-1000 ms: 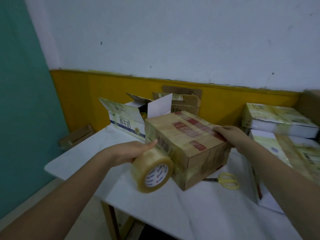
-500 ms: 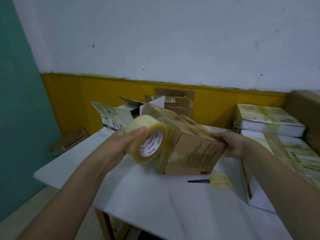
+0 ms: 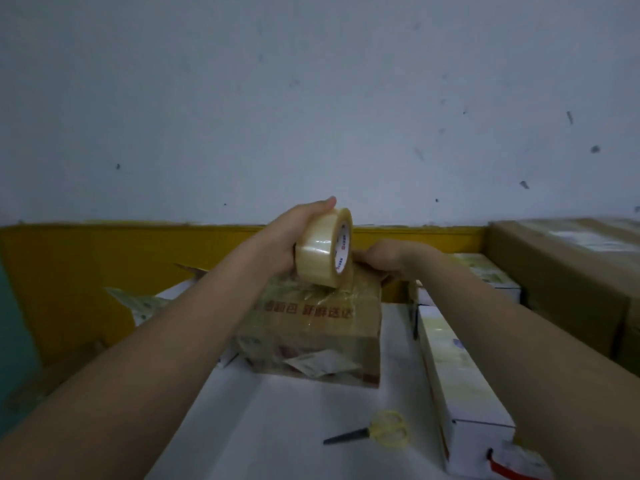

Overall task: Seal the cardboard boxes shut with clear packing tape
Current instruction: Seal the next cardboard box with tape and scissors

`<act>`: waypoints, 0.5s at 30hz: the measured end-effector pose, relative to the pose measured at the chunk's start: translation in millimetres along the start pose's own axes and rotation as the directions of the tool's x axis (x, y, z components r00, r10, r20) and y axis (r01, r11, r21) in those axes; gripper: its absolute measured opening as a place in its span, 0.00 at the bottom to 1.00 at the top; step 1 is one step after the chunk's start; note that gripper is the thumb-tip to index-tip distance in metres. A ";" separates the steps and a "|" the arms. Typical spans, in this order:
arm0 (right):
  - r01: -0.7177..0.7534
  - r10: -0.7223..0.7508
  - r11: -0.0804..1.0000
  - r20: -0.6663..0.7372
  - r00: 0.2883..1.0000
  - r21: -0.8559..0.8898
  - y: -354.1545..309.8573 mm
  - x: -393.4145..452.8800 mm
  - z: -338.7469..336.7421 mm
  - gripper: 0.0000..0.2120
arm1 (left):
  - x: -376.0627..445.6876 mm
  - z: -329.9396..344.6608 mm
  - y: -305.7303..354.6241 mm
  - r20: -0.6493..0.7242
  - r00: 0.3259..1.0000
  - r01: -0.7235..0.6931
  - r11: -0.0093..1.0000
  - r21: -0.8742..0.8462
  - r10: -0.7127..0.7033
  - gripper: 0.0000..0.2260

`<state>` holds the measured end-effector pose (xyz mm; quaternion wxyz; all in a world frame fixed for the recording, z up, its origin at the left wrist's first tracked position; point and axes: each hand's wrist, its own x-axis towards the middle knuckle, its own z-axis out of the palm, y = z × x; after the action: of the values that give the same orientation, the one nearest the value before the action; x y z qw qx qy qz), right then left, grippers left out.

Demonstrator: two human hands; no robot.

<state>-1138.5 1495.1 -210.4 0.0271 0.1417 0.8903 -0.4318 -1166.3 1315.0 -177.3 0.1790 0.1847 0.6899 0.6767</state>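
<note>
The brown cardboard box point(image 3: 311, 327), at centre frame on the white tabletop point(image 3: 263, 427), is steadied at its far edge by the right hand point(image 3: 384, 258), whose grip cannot be told. The clear tape roll point(image 3: 325, 252), held in the left hand point(image 3: 294, 233), should be drawn taut along the seam. Yellow-handled scissors point(image 3: 374, 433) and a long white carton point(image 3: 457, 375) are kept clear at lower right.

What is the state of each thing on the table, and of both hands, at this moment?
Brown box: flaps closed, wrapped in clear tape, resting on the table.
Tape roll: held upright on edge over the box top.
Left hand: grips the tape roll.
Right hand: holds the far top edge of the box.
Scissors: closed, lying flat, untouched.
</note>
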 end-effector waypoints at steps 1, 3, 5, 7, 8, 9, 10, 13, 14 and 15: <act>0.007 -0.007 0.999 0.003 1.000 0.035 8.4 4.3 -2.0 0.22 | 6.5 1.2 0.7 -0.014 1.000 0.005 0.999 -0.050 -0.006 0.19; 0.036 -0.032 0.998 -0.069 0.997 0.053 21.5 12.1 3.4 0.23 | 18.9 2.2 -1.3 -0.023 1.000 0.012 0.992 -0.123 -0.015 0.16; 0.066 -0.068 0.998 -0.179 0.982 -0.015 30.3 24.2 10.8 0.24 | 27.8 6.3 -3.2 -0.015 1.000 0.007 0.991 -0.136 -0.009 0.17; 0.012 -0.018 1.000 -0.226 0.974 -0.029 34.4 37.6 11.1 0.24 | 37.1 11.3 -4.5 -0.012 1.000 0.004 0.997 -0.078 -0.005 0.17; -0.029 0.025 0.999 -0.224 0.974 -0.016 36.5 43.1 8.8 0.23 | 39.7 14.0 -4.4 -0.001 1.000 0.006 0.999 -0.037 -0.006 0.16; -0.084 0.078 0.996 -0.213 0.974 -0.018 37.8 47.0 5.9 0.23 | 40.6 15.8 -3.6 0.019 1.000 0.014 1.000 0.006 -0.014 0.14; -0.145 0.138 0.989 -0.203 0.969 -0.020 39.2 49.7 3.0 0.24 | 40.4 15.2 -2.7 0.040 0.999 0.021 0.999 0.043 -0.022 0.13; -0.230 0.224 0.973 -0.176 0.959 -0.017 41.7 60.8 -1.6 0.30 | 27.8 0.6 1.1 0.058 0.998 0.027 0.997 0.067 -0.031 0.13; -0.226 0.218 0.974 -0.169 0.961 -0.028 41.7 62.9 -2.2 0.31 | 19.1 -5.8 1.3 0.050 0.998 0.028 0.998 0.056 -0.031 0.13; -0.223 0.216 0.974 -0.163 0.963 -0.026 41.6 63.4 -2.7 0.30 | 9.3 -12.6 0.2 0.049 0.998 0.032 0.998 0.056 -0.035 0.13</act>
<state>-1187.6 1536.1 -251.2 0.0071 0.2729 0.8778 -0.3936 -1180.6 1308.7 -176.9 0.2022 0.1948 0.7064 0.6497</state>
